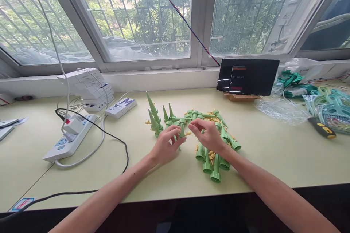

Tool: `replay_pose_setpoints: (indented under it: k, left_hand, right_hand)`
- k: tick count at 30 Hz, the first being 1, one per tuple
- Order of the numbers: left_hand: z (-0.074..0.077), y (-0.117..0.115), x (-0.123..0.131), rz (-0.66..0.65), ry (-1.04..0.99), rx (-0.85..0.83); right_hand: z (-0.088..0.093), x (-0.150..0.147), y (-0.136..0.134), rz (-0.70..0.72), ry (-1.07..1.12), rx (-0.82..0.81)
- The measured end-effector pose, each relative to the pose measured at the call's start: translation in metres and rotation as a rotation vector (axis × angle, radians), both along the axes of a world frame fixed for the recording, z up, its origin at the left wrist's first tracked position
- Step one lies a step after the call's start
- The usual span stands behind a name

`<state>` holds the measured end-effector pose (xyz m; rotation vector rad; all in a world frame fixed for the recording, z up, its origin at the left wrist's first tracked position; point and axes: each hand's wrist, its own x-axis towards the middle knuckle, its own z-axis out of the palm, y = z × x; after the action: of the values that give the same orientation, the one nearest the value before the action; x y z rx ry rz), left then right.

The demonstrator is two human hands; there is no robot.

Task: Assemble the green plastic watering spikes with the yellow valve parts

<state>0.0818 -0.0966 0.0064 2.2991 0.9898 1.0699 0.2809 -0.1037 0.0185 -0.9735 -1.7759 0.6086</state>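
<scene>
Near the middle of the table, my left hand (pixel 167 146) has its thumb and fingers closed round a green plastic watering spike (pixel 182 129). A small yellow valve (pixel 187 134) sticks out of that spike's side, toward the right. Just right of it is my right hand (pixel 210 135), its thumb and fingertips pinched together; whatever is between them is too small to make out. Under and around the right hand lies a pile of green spikes (pixel 216 169) with loose yellow valves (pixel 211 156) among them. Left of the hands, several spikes (pixel 153 111) stand with their points up.
A power strip (pixel 71 139) with cables and a stack of white boxes (pixel 94 89) occupy the left side. A tablet (pixel 250 76) leans at the back. To the right are a yellow-black screwdriver handle (pixel 322 128), clear plastic wrapping (pixel 287 111) and light-blue scissors-like handles (pixel 329 103).
</scene>
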Motion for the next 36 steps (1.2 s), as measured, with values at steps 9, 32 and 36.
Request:
replay_pose_setpoints:
  k: [9,32,36]
  left_hand:
    - [-0.0069,0.0013,-0.0021,-0.040,0.064,0.024]
    - [-0.0044,0.0001,-0.0021,-0.133,0.188,0.004]
    - [-0.0019,0.0005,-0.0033,-0.108,0.166,0.037]
  right_hand:
    - [-0.0050,-0.0042,-0.0010,0.123,-0.110,0.061]
    - [-0.0072,-0.0032,-0.0011,0.187,-0.151,0.053]
    - [-0.0049,-0.0028,-0.0019,0.166,-0.102,0.010]
